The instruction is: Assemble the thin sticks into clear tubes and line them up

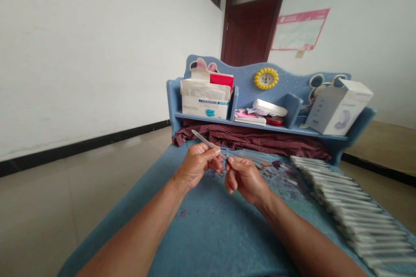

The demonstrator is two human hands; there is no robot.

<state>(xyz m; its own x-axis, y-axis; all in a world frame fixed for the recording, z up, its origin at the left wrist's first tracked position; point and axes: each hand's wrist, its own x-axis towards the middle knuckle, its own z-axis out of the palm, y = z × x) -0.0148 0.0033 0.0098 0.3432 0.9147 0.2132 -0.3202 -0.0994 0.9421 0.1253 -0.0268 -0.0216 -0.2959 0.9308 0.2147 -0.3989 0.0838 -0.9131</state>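
Between thumb and fingers, my left hand [199,165] holds a translucent pen [202,137], slanting with its far end up to the left. My right hand [244,177] pinches the pen's lower end, where a small dark part shows between the two hands; its exact shape is too small to make out. Both hands are above the blue desk [201,229]. To the right of my right hand lies a long row of similar pens [354,207], side by side. A few more clear slender pieces [256,156] lie behind my right hand.
A blue shelf [201,118] rises at the desk's back, with a face-mask box [204,99], papers [249,117], a red round tin [274,121] and a white carton [339,106]. Dark red checked cloth [247,138] lies beneath it. A wall stands to the left.
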